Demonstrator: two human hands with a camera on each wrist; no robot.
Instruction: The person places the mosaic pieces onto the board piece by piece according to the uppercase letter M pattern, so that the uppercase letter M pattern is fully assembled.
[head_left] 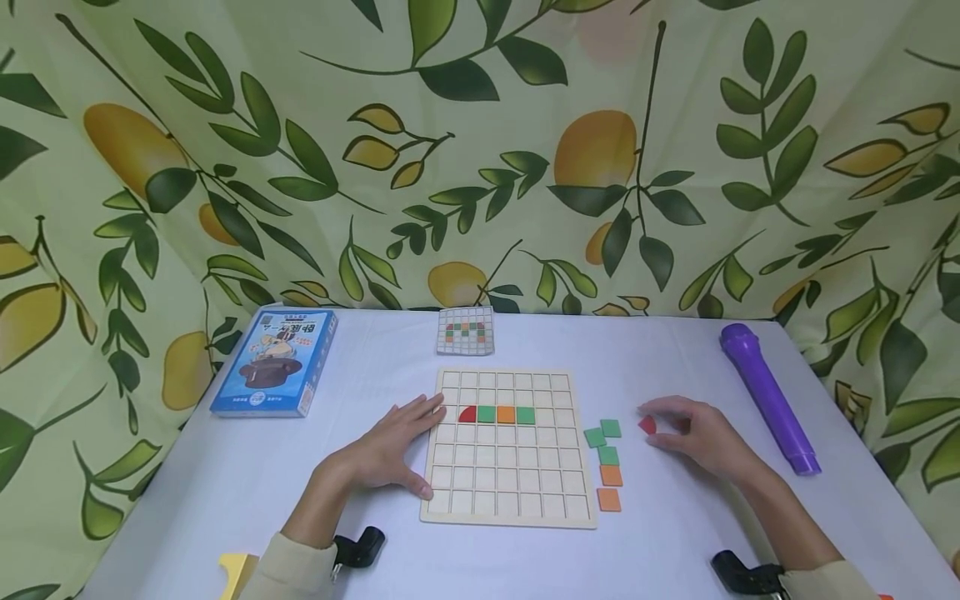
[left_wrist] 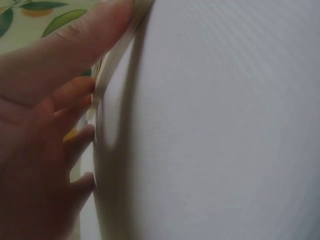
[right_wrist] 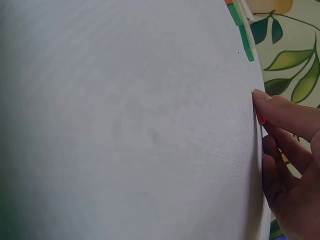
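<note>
My left hand [head_left: 381, 450] lies along the left edge of a pale wooden grid board [head_left: 517, 512], its spread fingers and thumb touching the rim. A row on the board holds a red quarter-round tile [head_left: 468, 414], a green square tile [head_left: 486, 414], an orange square tile [head_left: 506, 414] and another green tile [head_left: 526, 415]. To the right of the board, my right hand [head_left: 708, 435] pinches a small red tile [head_left: 648, 425] between thumb and fingers, close to the tabletop. In the right wrist view, only a sliver of this red tile [right_wrist: 260, 118] shows beside the thumb.
Loose green tiles [head_left: 609, 455] and orange tiles [head_left: 609, 500] lie between board and right hand. A small pattern card [head_left: 465, 350] is behind the board. A blue box [head_left: 273, 362] stands at back left, a purple cylinder [head_left: 768, 400] at right, a yellow piece [head_left: 237, 575] at front left.
</note>
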